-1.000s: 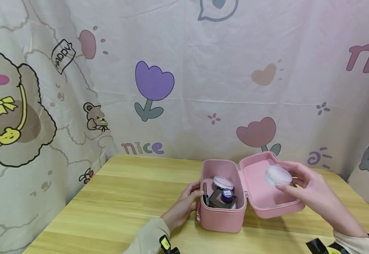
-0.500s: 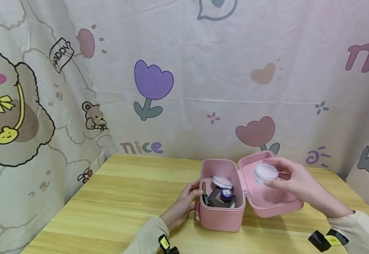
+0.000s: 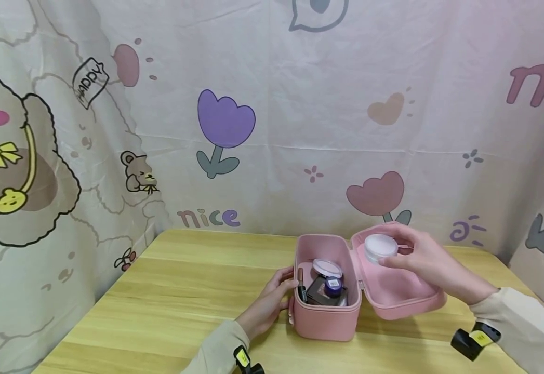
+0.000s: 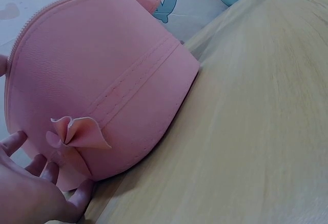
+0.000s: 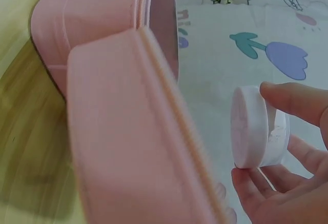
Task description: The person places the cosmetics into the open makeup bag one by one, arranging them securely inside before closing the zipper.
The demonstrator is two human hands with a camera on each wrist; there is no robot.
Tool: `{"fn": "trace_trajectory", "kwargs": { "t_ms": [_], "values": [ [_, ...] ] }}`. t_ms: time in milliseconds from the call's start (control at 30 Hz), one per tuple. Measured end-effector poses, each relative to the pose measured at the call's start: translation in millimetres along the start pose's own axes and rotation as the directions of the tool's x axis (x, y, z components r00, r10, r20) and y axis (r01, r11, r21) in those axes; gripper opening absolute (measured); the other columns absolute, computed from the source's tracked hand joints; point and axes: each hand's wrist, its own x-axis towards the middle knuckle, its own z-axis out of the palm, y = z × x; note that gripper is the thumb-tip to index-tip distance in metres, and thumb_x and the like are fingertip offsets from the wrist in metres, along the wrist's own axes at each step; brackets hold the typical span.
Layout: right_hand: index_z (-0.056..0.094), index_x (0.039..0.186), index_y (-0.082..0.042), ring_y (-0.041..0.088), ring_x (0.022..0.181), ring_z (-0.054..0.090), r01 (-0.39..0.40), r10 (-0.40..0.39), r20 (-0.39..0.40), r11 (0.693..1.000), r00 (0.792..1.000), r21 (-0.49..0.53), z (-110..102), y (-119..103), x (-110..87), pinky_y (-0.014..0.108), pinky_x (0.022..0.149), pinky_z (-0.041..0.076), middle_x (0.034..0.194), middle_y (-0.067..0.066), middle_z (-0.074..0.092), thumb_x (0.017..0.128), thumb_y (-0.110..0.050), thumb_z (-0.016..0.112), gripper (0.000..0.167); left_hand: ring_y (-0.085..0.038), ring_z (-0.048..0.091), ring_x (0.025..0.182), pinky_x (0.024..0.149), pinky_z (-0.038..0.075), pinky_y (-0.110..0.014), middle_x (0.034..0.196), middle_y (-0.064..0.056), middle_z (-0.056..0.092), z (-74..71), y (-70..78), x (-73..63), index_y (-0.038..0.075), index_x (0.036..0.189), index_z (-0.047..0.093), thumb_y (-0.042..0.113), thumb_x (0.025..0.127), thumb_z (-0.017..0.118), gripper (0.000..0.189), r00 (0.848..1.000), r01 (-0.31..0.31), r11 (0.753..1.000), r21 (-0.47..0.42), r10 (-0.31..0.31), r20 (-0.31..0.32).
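Note:
A pink makeup case stands on the table, unzipped, its lid folded out to the right. My left hand rests against the case's left side, fingertips on the wall near a pink bow and thumb at the rim. Over the lid, my right hand pinches a round jar with a white cap and a clear body. In the right wrist view, the jar sits on its side between thumb and fingers. Inside the case lie a lipstick-like tube, a purple-capped pot and a dark compact.
A round, clear-topped compact lies farther back in the case. The wooden table ends at a printed cloth that hangs behind it and on the left.
My right hand has carried the jar left across the open lid, toward the case's body, and the jar's top has tipped more level. My left hand stays at the case's side.

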Motion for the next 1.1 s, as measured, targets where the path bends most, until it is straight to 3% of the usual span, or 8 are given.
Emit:
{"fn": "trace_trajectory", "kwargs": {
  "t_ms": [233, 667, 833, 1100],
  "values": [
    [0.049, 0.134, 0.004, 0.034, 0.110, 0.059, -0.065, 0.065, 0.029, 0.998, 0.997, 0.007, 4, -7, 12.4, 0.025, 0.080, 0.050, 0.122, 0.019, 0.059, 0.081, -0.014, 0.076, 0.062, -0.031, 0.038, 0.128, 0.092, 0.043, -0.041, 0.147, -0.021, 0.031, 0.6, 0.7, -0.2, -0.001, 0.146, 0.030, 0.024, 0.095, 0.053, 0.061, 1.000, -0.005, 1.000, -0.014, 0.005, -0.001],
    [0.048, 0.135, 0.006, 0.035, 0.109, 0.058, -0.089, 0.091, 0.068, 0.996, 0.994, -0.032, 4, 3, 34.0, 0.030, 0.080, 0.049, 0.122, 0.023, 0.059, 0.080, -0.011, 0.076, 0.063, -0.033, 0.036, 0.129, 0.092, 0.043, -0.040, 0.148, -0.021, 0.030, 0.0, 0.5, -0.5, -0.001, 0.145, 0.030, 0.024, 0.095, 0.053, 0.061, 1.000, -0.006, 1.000, -0.010, 0.006, 0.002],
    [0.050, 0.133, 0.006, 0.035, 0.107, 0.058, -0.080, 0.084, 0.073, 0.995, 0.994, -0.060, 6, 4, 39.9, 0.034, 0.081, 0.048, 0.120, 0.023, 0.060, 0.078, -0.009, 0.076, 0.063, -0.034, 0.036, 0.129, 0.092, 0.043, -0.040, 0.148, -0.022, 0.029, -0.5, 0.6, 0.9, -0.001, 0.145, 0.030, 0.024, 0.095, 0.053, 0.061, 1.000, -0.006, 1.000, -0.005, 0.006, 0.007],
    [0.052, 0.128, 0.011, 0.034, 0.101, 0.059, -0.012, 0.021, 0.102, 0.995, 0.995, -0.096, 9, 2, 65.4, 0.032, 0.073, 0.049, 0.118, 0.028, 0.060, 0.075, -0.003, 0.076, 0.059, -0.033, 0.037, 0.128, 0.092, 0.044, -0.041, 0.148, -0.022, 0.030, -0.2, 1.0, 0.8, -0.002, 0.145, 0.030, 0.021, 0.095, 0.052, 0.059, 1.000, -0.001, 1.000, -0.005, 0.001, 0.000]
  ]
}}
